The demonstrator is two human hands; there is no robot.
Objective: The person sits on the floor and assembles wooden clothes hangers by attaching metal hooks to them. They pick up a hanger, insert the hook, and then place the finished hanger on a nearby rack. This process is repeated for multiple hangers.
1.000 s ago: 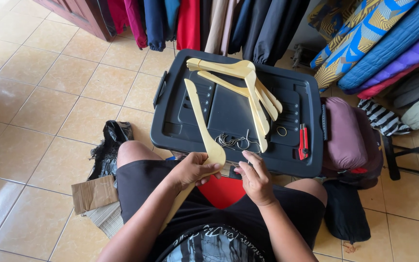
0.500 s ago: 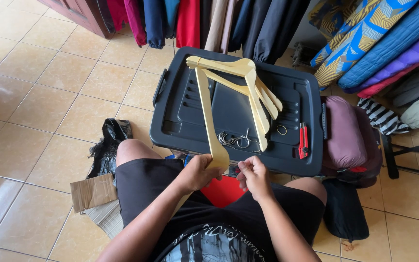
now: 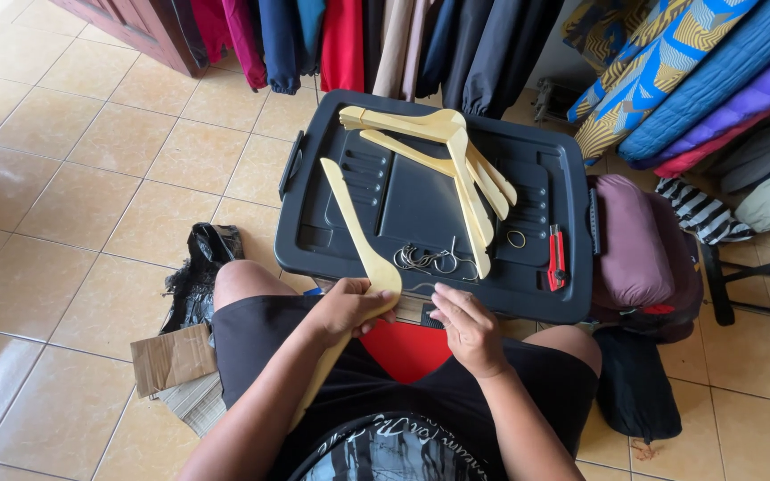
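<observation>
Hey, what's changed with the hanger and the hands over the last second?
The left hand kept hold of the wooden hanger, swinging its far end right toward the hanger pile, then back left. The right hand closed in beside the left, then eased slightly away, fingers at the hanger's middle. The pile, metal hooks, red cutter and black lid stayed put.

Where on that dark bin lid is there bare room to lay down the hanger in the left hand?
On the bin lid, the bare room is the middle panel, between the held wooden hanger in the left hand and the stacked hangers. The near edge is crowded: metal hooks, the right hand. The right side holds a ring and red cutter.
</observation>
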